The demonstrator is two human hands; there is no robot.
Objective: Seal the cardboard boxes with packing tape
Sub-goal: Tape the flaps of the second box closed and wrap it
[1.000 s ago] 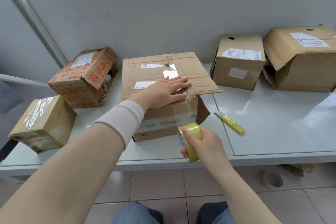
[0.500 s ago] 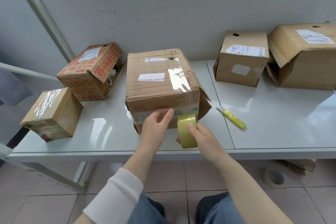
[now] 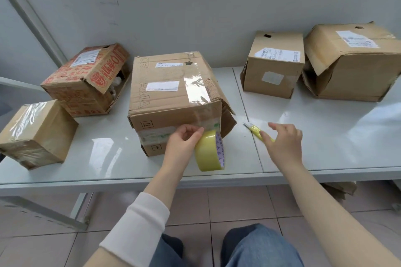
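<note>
A large cardboard box (image 3: pixel 169 97) stands mid-table, clear tape running over its top and down the front, its right side flap sticking out. A yellow tape roll (image 3: pixel 208 151) stands on edge against the box's front lower corner. My left hand (image 3: pixel 182 145) grips the roll at its top, fingers curled at the box front. My right hand (image 3: pixel 284 145) hovers over a yellow utility knife (image 3: pixel 252 128) lying on the table right of the box, fingers spread, thumb at the knife's handle.
On the white table (image 3: pixel 104 158), a red-printed box (image 3: pixel 86 78) with an open side and a small taped box (image 3: pixel 36 132) stand left. Two brown boxes, one medium (image 3: pixel 273 71) and one large with torn flaps (image 3: pixel 351 65), stand back right. My knees are below the table edge.
My left hand came off the box top and took the tape roll. My right hand let go of the roll and moved right to the knife.
</note>
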